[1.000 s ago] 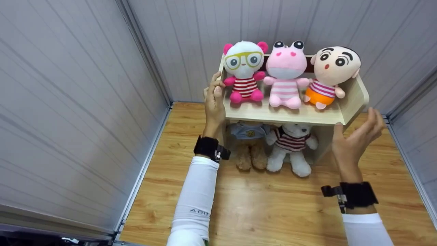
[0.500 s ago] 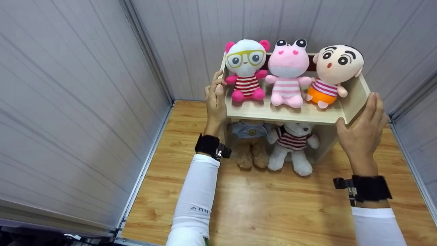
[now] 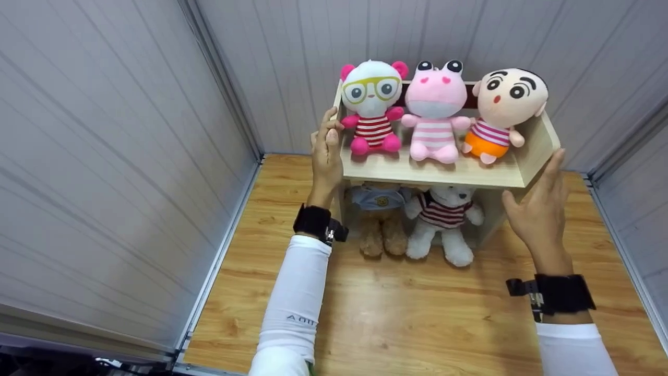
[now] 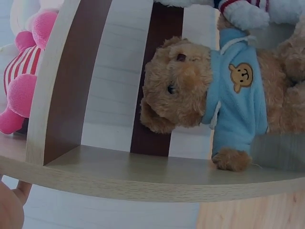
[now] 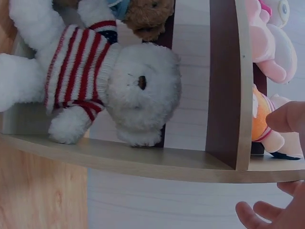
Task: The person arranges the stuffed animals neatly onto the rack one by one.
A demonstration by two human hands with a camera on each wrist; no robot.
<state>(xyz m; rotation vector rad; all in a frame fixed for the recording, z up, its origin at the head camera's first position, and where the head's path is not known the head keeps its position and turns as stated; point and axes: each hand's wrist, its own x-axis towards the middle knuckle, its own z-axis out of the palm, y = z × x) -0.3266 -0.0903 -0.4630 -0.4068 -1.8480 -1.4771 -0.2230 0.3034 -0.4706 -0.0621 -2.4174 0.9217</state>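
A small pale wood shelf stands against the wall. Along its left side panel lies my left hand, its fingers extended up the outer face. At the right panel is my right hand, fingers straight along the outside and thumb spread toward the front; whether the thumb touches is unclear. On the top board sit a pink-eared plush with yellow glasses, a pink frog plush and a big-headed boy doll. Below, a brown teddy bear in a blue hoodie sits beside a white teddy bear in a striped sweater.
Grey panel walls rise to the left, behind and to the right of the shelf. Wood-patterned floor extends in front of it. Dark items and a cable lie at the lower left corner.
My right hand has come from beside the shelf to its right panel, and its fingers have straightened along it. The left hand stays at the left panel. The plush toys keep their places.
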